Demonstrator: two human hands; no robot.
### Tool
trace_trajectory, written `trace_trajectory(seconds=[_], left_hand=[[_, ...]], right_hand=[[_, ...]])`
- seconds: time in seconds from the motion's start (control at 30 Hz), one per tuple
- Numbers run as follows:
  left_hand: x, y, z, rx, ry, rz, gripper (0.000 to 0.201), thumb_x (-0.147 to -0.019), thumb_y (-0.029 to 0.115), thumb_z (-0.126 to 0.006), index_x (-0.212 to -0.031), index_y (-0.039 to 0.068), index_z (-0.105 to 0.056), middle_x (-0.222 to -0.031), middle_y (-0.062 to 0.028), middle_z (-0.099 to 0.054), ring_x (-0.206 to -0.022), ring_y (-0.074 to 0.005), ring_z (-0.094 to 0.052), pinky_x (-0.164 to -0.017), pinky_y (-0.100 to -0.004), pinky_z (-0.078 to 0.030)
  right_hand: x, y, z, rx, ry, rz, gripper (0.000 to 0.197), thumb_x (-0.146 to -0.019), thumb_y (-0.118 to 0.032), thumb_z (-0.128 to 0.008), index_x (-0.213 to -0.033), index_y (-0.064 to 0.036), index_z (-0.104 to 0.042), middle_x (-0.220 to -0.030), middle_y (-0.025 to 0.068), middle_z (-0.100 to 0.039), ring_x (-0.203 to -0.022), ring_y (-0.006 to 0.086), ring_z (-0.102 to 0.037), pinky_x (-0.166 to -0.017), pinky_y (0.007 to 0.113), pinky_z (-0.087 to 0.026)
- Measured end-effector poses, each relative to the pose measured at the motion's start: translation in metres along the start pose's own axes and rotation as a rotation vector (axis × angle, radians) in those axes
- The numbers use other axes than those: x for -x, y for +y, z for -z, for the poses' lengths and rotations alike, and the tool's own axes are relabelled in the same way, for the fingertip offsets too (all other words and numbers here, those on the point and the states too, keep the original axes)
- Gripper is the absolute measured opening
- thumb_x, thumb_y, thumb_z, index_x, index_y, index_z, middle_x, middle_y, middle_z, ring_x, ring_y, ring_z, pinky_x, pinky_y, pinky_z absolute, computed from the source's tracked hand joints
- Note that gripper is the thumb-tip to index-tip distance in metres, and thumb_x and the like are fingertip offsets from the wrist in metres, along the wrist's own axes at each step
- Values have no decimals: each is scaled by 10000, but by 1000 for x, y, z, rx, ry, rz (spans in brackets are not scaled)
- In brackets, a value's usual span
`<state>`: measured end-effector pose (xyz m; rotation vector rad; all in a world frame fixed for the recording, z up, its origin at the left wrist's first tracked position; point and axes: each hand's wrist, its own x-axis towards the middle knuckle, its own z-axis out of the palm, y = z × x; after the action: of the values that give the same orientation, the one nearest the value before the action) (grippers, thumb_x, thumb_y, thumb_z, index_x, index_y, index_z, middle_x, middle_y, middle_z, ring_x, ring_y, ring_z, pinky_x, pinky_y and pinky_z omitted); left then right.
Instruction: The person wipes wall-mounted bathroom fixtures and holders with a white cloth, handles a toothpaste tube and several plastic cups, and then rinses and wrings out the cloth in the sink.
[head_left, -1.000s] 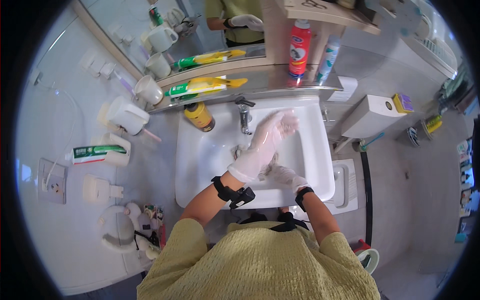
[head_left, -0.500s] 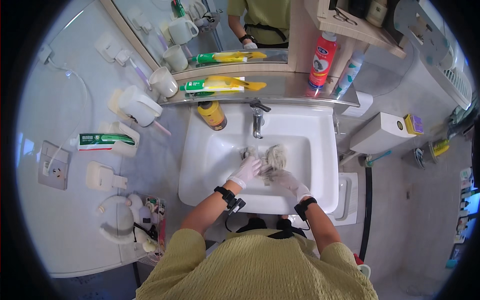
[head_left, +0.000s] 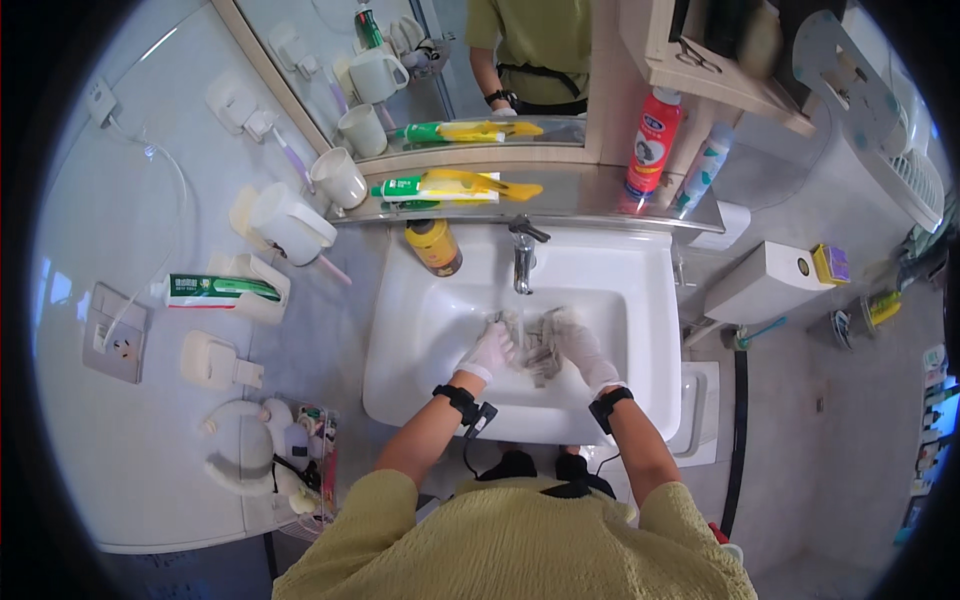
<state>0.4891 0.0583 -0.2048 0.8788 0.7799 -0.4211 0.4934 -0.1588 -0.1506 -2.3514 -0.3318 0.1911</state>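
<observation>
A wet, crumpled greyish cloth [head_left: 541,361] lies in the white sink [head_left: 400,385], under a thin stream of water from the chrome faucet [head_left: 523,262]. Both hands wear thin whitish gloves, with a black band on each wrist. My left hand [head_left: 489,351] is closed on the cloth's left side, fingers curled. On the cloth's right side, my right hand [head_left: 582,350] presses down with its fingers bent into the fabric; its fingertips are partly hidden.
A yellow bottle [head_left: 434,247] stands on the sink's back left corner. The metal shelf [head_left: 570,200] behind carries a toothpaste tube [head_left: 400,187], a yellow comb-like item [head_left: 480,187], a white cup [head_left: 340,178], a red spray can [head_left: 652,145] and a pale blue can [head_left: 705,165].
My right hand has moved up and onto the cloth's right side. My left hand has curled its fingers round the cloth. The cloth's bunched shape has shifted, and the whole view has moved slightly.
</observation>
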Motion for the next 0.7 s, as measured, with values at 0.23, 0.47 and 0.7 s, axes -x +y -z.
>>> trace_trajectory(seconds=[0.23,0.47,0.7], left_hand=[[-40,8,43,207,-146,-44,364,-901,264,-435,-1188,46,-490,-1201,-81,-513,-1050,-240,-480,-928,-390,-365],[-10,18,-12,24,-60,-12,443,-905,271,-436,-1282,38,-435,-1296,-104,-485,-1184,-248,-446,-984,-376,-346],[-2,-13,-3,-247,-38,-14,567,-841,136,-498,-1370,5,-341,-1398,-100,-417,-1242,-297,-439,-1033,-402,-318]], right_hand=[[-72,-112,53,-38,667,336,340,-846,-76,-524,-1185,-59,-543,-1234,175,-522,-1101,354,-498,-952,434,-386],[-70,-81,49,325,496,533,465,-797,-45,-550,-1258,-60,-492,-1260,133,-527,-1148,287,-494,-1026,439,-336],[-37,-59,35,89,607,370,466,-823,-53,-531,-1283,-72,-464,-1237,127,-535,-1084,301,-523,-948,452,-382]])
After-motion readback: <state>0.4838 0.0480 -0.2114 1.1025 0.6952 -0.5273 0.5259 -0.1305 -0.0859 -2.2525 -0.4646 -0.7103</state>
